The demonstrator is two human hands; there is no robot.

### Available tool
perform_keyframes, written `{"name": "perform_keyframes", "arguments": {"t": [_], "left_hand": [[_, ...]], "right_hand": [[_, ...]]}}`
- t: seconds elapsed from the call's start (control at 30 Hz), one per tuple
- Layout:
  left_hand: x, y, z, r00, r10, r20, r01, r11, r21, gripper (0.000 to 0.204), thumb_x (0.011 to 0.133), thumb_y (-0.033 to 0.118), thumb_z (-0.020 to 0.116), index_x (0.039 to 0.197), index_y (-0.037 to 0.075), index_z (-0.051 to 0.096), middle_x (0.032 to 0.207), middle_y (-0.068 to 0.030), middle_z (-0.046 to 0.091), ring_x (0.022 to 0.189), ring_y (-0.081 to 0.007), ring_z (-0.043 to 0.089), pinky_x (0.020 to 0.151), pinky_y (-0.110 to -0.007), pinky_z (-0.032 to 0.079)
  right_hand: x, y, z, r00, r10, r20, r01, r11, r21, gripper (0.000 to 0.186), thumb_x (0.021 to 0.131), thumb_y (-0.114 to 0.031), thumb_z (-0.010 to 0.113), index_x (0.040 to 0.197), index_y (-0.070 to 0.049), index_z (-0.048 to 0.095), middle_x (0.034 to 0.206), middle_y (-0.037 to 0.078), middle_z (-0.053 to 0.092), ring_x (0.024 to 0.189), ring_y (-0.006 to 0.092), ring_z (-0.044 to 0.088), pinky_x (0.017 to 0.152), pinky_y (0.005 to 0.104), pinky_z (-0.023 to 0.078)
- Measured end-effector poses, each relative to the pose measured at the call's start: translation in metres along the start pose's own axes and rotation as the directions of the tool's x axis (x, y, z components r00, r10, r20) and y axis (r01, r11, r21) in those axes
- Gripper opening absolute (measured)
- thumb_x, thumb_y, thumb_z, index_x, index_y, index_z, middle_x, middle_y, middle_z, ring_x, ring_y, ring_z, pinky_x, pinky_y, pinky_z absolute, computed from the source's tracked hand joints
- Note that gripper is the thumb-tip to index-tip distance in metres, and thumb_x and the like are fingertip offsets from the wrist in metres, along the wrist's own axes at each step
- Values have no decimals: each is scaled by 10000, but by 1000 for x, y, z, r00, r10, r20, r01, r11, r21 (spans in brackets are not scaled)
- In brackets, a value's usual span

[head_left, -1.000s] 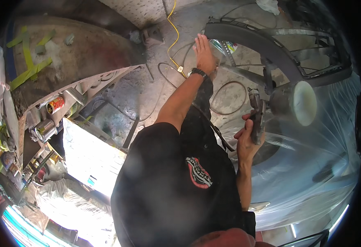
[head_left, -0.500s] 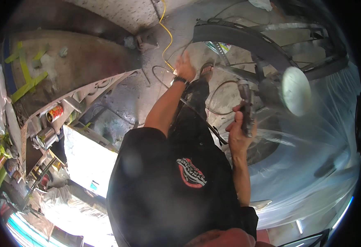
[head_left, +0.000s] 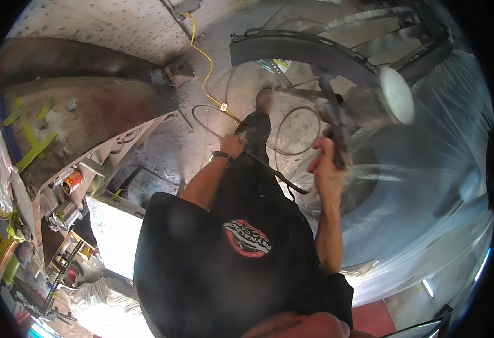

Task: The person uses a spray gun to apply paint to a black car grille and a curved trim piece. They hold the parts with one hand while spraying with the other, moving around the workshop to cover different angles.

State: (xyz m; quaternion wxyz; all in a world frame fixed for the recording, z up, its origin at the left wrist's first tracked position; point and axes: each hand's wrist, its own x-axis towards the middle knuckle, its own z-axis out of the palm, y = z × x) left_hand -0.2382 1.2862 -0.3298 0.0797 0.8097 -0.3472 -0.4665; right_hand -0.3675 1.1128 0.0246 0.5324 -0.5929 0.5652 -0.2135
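Observation:
My right hand [head_left: 329,169] grips the handle of a spray gun [head_left: 340,138], which is smeared by motion. A cup with a round white end [head_left: 398,96] sits at the gun's far right side. Beyond the gun stands a dark curved car bumper [head_left: 309,48] on a metal stand [head_left: 280,73]. My left hand [head_left: 233,145] is low beside my leg, closed round a dark air hose [head_left: 278,173]. The hose runs on one side toward my right forearm and loops over the floor on the other. The left fingertips are partly hidden.
Clear plastic sheeting [head_left: 421,169] drapes a large car-like shape at right. A yellow cord [head_left: 208,62] and a looped hose [head_left: 279,135] lie on the floor. At left, a worn panel [head_left: 83,112] with green tape stands above shelves of cans [head_left: 72,181].
My left hand has come down and back toward my leg, from spread fingers to closed on the hose. The right hand with the spray gun has shifted slightly. The view has swung a little.

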Motion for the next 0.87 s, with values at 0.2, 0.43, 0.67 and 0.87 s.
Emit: {"name": "perform_keyframes", "arguments": {"t": [0.2,0.43,0.67,0.87], "left_hand": [[13,37,-22,917,174,-359,-247,954,-169,477,944,415,597,1168,-3,651,1117,-204,687,1088,-375,618,983,-524,440],[77,179,-89,880,176,-441,-474,383,-793,373,921,284,733,1095,-35,646,925,-60,680,842,-95,616,792,-254,507],[117,232,-121,844,20,-535,-533,131,-836,480,793,373,848,981,-22,651,800,-25,660,734,-93,581,706,-257,494],[127,211,-132,884,-103,-457,-437,168,-884,468,811,390,831,991,-4,652,758,-14,654,713,-89,571,678,-254,477]], "right_hand": [[-28,-19,-49,995,-88,37,77,969,236,739,932,-558,628,1272,87,504,1018,148,661,447,115,505,407,230,395],[-39,-12,-47,992,-97,86,74,967,243,842,892,-641,621,1293,86,480,1001,148,650,460,139,528,413,236,398],[-42,-4,-49,999,-33,19,29,978,208,775,910,-611,620,1279,60,497,992,130,641,458,129,517,415,234,399],[-43,6,-52,1000,15,10,-17,974,228,749,924,-588,616,1294,51,490,1005,129,640,468,130,527,427,238,408]]}}
